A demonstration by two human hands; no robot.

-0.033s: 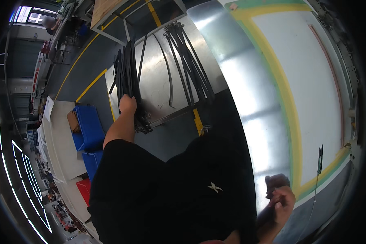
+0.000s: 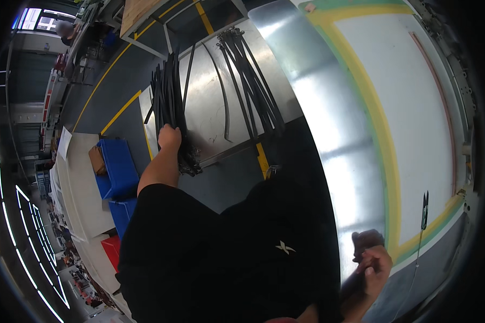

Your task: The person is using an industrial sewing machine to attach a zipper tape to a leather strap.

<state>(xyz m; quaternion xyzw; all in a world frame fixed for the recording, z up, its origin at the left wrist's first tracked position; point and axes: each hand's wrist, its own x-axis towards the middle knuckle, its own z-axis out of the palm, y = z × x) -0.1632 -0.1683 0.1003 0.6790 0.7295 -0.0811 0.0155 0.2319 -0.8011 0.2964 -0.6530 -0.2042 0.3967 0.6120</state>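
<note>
My left hand [image 2: 170,138] is closed around a thick bundle of long black straps [image 2: 168,97] on a metal table. The bundle's lower end [image 2: 189,163] hangs over the near edge, where small shiny bits show. A second, looser bunch of black straps [image 2: 248,81] lies to the right, with small metal-looking ends at the far side. Between the two bunches lies a single strap [image 2: 221,86]. My right hand [image 2: 378,262] is at the lower right, by the shiny metal edge of a worktop [image 2: 347,177]. Its fingers are loosely bent, and I see nothing in them.
The metal table [image 2: 203,116] stands left of the worktop. Yellow and green tape [image 2: 390,161] frames the worktop's white panel [image 2: 409,107]. A small pair of snips [image 2: 424,210] lies at its right. Blue bins [image 2: 118,169] and a red bin [image 2: 111,252] stand left. A wooden-topped table [image 2: 140,16] is beyond.
</note>
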